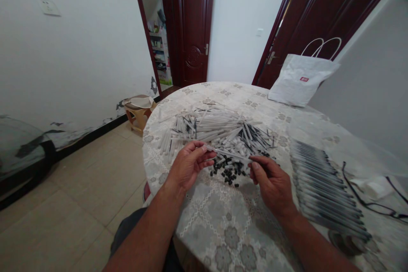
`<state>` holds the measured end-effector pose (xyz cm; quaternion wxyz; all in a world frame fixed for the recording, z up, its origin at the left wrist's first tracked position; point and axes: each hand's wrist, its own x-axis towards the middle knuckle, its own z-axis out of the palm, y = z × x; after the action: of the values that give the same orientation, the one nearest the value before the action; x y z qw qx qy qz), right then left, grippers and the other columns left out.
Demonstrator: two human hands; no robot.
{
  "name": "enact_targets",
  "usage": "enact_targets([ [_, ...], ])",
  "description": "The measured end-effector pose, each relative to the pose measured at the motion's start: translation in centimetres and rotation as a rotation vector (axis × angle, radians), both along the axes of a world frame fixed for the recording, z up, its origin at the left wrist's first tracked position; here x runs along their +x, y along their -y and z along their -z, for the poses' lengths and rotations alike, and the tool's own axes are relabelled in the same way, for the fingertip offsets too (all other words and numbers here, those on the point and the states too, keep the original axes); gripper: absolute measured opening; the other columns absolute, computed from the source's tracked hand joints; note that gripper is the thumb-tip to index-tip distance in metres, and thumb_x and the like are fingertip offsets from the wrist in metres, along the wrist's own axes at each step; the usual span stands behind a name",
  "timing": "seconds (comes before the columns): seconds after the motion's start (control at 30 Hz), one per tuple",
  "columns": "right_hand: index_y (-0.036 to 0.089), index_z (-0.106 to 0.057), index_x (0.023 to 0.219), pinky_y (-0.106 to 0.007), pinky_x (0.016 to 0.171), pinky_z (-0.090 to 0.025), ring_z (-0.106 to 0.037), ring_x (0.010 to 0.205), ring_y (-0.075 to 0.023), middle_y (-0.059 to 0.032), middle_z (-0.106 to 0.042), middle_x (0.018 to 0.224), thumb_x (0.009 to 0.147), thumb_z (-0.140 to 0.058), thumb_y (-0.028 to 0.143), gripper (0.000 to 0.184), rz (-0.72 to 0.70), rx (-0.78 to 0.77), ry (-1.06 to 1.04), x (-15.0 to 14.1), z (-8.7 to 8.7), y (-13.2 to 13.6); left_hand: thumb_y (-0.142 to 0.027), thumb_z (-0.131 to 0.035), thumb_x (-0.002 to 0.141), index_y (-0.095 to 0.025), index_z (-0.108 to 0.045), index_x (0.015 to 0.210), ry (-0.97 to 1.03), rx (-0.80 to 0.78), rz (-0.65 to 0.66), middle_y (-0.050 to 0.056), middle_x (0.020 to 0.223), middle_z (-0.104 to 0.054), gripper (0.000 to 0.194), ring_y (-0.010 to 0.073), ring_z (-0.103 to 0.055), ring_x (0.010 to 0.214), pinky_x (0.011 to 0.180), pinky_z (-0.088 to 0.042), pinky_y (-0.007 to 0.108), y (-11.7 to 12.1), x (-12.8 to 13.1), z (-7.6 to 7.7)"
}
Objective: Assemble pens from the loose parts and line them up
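Between my two hands stretches a thin translucent pen barrel (229,153), held level above the table. My left hand (190,163) pinches its left end between thumb and forefinger, the other fingers loosely curled. At the right end, my right hand (266,178) grips it near a dark tip; whether that tip is a separate part I cannot tell. Beneath and behind the hands lies a pile of white pen barrels (216,126), mixed with dark-ended slim pieces (251,134). Small black caps (230,174) are scattered just below the barrel.
To the right, pens (325,187) lie in a neat row beside black-framed glasses (379,208). A white paper bag (302,78) stands at the far right of the round table (219,229) with its patterned cloth. A stool (137,114) stands on the floor by the left wall.
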<state>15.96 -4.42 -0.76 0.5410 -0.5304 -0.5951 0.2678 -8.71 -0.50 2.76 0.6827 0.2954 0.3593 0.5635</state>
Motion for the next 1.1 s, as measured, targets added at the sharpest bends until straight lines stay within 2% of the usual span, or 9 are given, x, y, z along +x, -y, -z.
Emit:
enact_targets([
  [0.13, 0.022, -0.070, 0.114, -0.026, 0.062, -0.054, -0.066, 0.068, -0.0143, -0.0032, -0.072, 0.089, 0.097, -0.063, 0.034, 0.022, -0.007, 0.086, 0.095, 0.2, 0.0, -0.1, -0.021, -0.080, 0.079, -0.016, -0.064, 0.096, -0.011, 0.007, -0.012, 0.006, 0.089, -0.074, 0.024, 0.0205, -0.075, 0.084, 0.071, -0.063, 0.031, -0.1, 0.1, 0.2],
  [0.23, 0.024, -0.071, 0.110, -0.028, 0.072, -0.056, -0.070, 0.082, -0.0161, -0.0046, -0.072, 0.098, 0.096, -0.064, 0.025, 0.016, -0.037, 0.258, 0.270, 0.1, -0.6, 0.1, -0.020, -0.080, 0.079, -0.015, -0.064, 0.095, -0.039, 0.013, -0.019, 0.007, 0.090, -0.075, 0.022, 0.0203, -0.075, 0.084, 0.071, -0.064, 0.031, -0.2, 0.1, 0.3],
  [0.33, 0.024, -0.070, 0.112, -0.029, 0.080, -0.057, -0.070, 0.091, -0.0169, -0.0056, -0.072, 0.101, 0.095, -0.063, 0.017, 0.019, -0.098, 0.394, 0.398, -0.1, -1.2, 0.2, -0.021, -0.079, 0.080, -0.014, -0.065, 0.095, -0.053, 0.005, -0.022, 0.008, 0.092, -0.075, 0.021, 0.0201, -0.075, 0.083, 0.070, -0.064, 0.031, -0.3, 0.2, 0.5],
  [0.53, 0.022, -0.068, 0.118, -0.031, 0.088, -0.058, -0.072, 0.097, -0.0183, -0.0078, -0.075, 0.105, 0.096, -0.061, 0.014, 0.025, -0.110, 0.469, 0.499, -0.3, -1.3, 0.0, -0.022, -0.081, 0.079, -0.015, -0.067, 0.093, -0.061, -0.020, -0.080, 0.007, 0.090, -0.075, 0.022, 0.0193, -0.075, 0.079, 0.066, -0.065, 0.031, -0.5, 0.4, 0.4],
  [0.63, 0.022, -0.071, 0.114, -0.032, 0.085, -0.058, -0.073, 0.091, -0.0185, -0.0069, -0.077, 0.099, 0.097, -0.060, 0.018, 0.020, -0.088, 0.383, 0.446, -0.6, -1.6, 0.3, -0.021, -0.082, 0.077, -0.015, -0.068, 0.094, -0.086, -0.015, -0.088, 0.006, 0.087, -0.075, 0.023, 0.0181, -0.075, 0.077, 0.069, -0.065, 0.030, -0.5, 0.5, 0.3],
  [0.73, 0.021, -0.074, 0.109, -0.031, 0.076, -0.059, -0.073, 0.077, -0.0176, -0.0043, -0.076, 0.083, 0.097, -0.061, 0.026, 0.018, -0.084, 0.190, 0.294, -1.3, -1.8, 0.4, -0.023, -0.083, 0.075, -0.015, -0.069, 0.094, -0.142, 0.000, -0.129, 0.005, 0.084, -0.076, 0.025, 0.0174, -0.075, 0.074, 0.071, -0.065, 0.029, -1.0, 0.4, 0.5],
  [0.8, 0.020, -0.075, 0.107, -0.028, 0.063, -0.059, -0.070, 0.063, -0.0153, -0.0015, -0.073, 0.072, 0.095, -0.063, 0.031, 0.020, -0.096, 0.011, 0.086, -1.8, -1.8, 0.2, -0.025, -0.084, 0.074, -0.015, -0.070, 0.095, -0.189, 0.012, -0.139, 0.006, 0.085, -0.077, 0.027, 0.0178, -0.075, 0.073, 0.074, -0.066, 0.030, -1.6, 0.3, 0.7],
  [0.9, 0.017, -0.073, 0.100, -0.026, 0.050, -0.056, -0.066, 0.053, -0.0138, -0.0012, -0.072, 0.071, 0.088, -0.068, 0.038, 0.025, -0.123, -0.220, -0.296, -2.4, -1.9, -0.4, -0.029, -0.084, 0.074, -0.015, -0.071, 0.097, -0.237, 0.046, -0.116, 0.006, 0.089, -0.078, 0.029, 0.0195, -0.077, 0.077, 0.080, -0.066, 0.033, -1.9, 0.3, 0.9],
  [1.1, 0.014, -0.068, 0.088, -0.022, 0.040, -0.050, -0.062, 0.047, -0.0120, -0.0018, -0.071, 0.068, 0.068, -0.081, 0.038, 0.034, -0.193, -0.486, -0.748, -2.7, -2.1, -1.1, -0.037, -0.078, 0.081, -0.018, -0.070, 0.100, -0.408, 0.115, -0.191, 0.004, 0.094, -0.079, 0.028, 0.0207, -0.078, 0.083, 0.090, -0.064, 0.036, -1.1, 0.8, 0.4],
])
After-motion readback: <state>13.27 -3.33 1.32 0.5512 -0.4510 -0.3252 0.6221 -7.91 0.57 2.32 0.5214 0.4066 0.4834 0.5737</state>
